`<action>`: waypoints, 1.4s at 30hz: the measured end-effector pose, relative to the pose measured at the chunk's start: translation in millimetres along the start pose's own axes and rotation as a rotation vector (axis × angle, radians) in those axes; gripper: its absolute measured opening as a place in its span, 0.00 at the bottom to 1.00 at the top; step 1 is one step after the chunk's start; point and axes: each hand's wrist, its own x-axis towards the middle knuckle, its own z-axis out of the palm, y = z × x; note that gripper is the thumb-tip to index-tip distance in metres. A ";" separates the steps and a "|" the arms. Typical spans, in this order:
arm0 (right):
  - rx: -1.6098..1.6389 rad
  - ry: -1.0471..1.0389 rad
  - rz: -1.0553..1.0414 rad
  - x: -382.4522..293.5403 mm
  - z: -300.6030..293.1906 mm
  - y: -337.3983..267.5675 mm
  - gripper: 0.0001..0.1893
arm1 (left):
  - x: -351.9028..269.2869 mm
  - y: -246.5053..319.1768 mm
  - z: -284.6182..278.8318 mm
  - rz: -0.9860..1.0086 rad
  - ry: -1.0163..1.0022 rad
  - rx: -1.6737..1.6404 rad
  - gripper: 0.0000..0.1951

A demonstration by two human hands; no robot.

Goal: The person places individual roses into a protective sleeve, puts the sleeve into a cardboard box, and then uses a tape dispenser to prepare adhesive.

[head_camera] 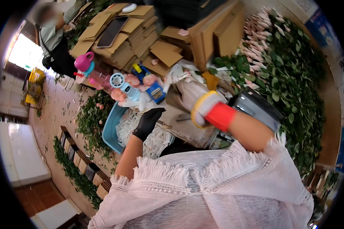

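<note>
My left hand (147,122), in a black glove, is over the near edge of the worktable beside a blue plastic tub (111,126) filled with white foam-like sleeves (156,141). Its fingers point right and look close together; whether they hold anything small cannot be told. My right hand (183,96), in a loose grey-beige work glove with a yellow-edged cuff and a red band at the wrist, is blurred over the worktable (189,130). Its fingers and anything in them are unclear. Just beyond lie white wrapping scraps (176,74), a blue tape dispenser (155,92) and peach roses (149,80).
Stacked cardboard sheets (143,37) carry a phone (112,32). A handheld fan (124,86) and pink bottle (86,64) stand left. Wrapped roses with leafy stems (278,63) are heaped right, beside a dark box (258,107). Another person (53,37) is at the far left.
</note>
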 end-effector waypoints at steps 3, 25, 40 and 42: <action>0.369 -0.458 0.361 56.2 50.4 5.3 0.19 | 21.1 -12.6 6.3 0.042 0.090 -0.194 0.16; 1.302 0.036 0.484 2.9 65.6 16.7 0.10 | 91.2 -29.6 -21.2 -0.093 0.577 -0.166 0.24; 0.911 -0.302 0.469 -10.4 31.6 -1.7 0.20 | 131.6 -39.1 -38.3 -0.156 0.715 -0.330 0.14; 0.812 -0.267 0.430 -7.7 28.6 -0.9 0.21 | 131.6 -39.2 -43.2 -0.072 0.727 -0.182 0.13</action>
